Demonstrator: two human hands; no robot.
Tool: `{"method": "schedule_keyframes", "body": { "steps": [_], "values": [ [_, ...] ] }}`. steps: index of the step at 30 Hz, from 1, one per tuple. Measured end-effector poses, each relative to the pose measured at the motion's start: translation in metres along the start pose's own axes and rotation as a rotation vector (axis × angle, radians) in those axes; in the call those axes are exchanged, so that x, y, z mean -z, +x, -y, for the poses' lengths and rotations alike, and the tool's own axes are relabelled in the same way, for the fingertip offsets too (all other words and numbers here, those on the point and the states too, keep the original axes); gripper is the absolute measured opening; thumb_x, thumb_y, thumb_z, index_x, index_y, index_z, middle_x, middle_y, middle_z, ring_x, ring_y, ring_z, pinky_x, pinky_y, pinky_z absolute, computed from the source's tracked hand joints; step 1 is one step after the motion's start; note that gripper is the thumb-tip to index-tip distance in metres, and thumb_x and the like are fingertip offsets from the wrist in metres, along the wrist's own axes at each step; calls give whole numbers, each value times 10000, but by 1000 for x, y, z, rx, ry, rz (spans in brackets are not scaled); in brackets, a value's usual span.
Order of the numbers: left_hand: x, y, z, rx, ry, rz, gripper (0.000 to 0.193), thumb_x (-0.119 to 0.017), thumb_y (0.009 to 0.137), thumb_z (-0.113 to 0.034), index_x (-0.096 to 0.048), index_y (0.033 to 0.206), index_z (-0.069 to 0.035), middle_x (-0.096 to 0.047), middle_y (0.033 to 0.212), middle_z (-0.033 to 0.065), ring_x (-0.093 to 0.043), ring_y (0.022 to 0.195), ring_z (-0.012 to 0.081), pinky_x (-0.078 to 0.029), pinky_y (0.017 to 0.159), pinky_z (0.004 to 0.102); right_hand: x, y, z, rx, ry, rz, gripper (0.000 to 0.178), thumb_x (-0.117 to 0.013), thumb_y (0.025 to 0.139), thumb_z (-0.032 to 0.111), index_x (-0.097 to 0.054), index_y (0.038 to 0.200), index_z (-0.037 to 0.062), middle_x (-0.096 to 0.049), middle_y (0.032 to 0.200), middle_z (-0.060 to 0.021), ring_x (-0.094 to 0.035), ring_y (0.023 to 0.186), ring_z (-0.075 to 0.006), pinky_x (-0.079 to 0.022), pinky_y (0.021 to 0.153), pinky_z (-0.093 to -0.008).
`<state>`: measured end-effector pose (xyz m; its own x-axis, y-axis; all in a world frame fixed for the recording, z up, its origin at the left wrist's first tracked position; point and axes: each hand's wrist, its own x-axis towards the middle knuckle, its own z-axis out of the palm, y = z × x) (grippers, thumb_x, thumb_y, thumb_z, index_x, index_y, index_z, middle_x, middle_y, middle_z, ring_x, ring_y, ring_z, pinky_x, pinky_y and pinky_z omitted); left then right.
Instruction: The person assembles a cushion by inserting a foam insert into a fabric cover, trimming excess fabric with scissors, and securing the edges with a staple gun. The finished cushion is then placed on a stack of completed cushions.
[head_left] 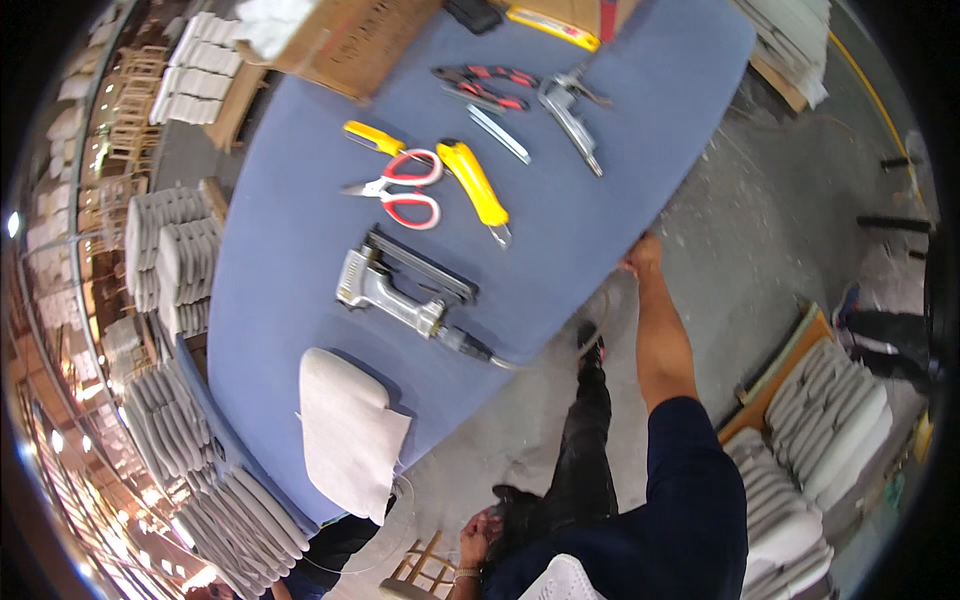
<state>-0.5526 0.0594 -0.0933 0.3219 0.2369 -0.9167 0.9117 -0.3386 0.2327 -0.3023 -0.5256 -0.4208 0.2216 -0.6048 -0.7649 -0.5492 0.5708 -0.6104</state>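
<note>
Head view: your right hand [645, 255] is sitting at the table [660, 130] edge, staple gun [400, 297] lying on top.
It's looking half curled; your left hand [478, 537] is hanging low, loosely bent; can't tell what either is holding. Hose [512, 367] is trailing off the edge, so you're probably best leaving it slack, clear of the cushion [350, 425].

On the blue table [590, 230], a silver-grey staple gun [395, 300] lies on its side, its hose [512, 367] running over the table's near edge. A pale, rounded pad [345, 425] lies flat at the table's near left end, loose cloth [394, 435] jutting from one side, one corner past the edge.
</note>
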Motion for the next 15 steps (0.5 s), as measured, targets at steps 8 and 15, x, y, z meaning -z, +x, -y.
{"method": "schedule_keyframes", "body": {
  "steps": [8,15],
  "values": [
    [47,25,61,31,-111,19,412,-562,1069,-326,-595,1349,-25,-729,1095,125,-715,911,191,-571,782,302,98,-46,-79,-32,-55,-246,845,-774,829,535,-484,1416,0,-648,1208,-163,-665,973,-297,-569,665,-425],
    [136,97,67,-101,-38,89,424,-555,1071,-331,-582,1364,-26,-727,1115,117,-723,886,188,-568,742,293,110,-131,-230,-151,145,-570,846,-803,835,530,-409,1440,89,-655,1016,-129,-546,564,-190,-387,400,-314]
  ]
}}
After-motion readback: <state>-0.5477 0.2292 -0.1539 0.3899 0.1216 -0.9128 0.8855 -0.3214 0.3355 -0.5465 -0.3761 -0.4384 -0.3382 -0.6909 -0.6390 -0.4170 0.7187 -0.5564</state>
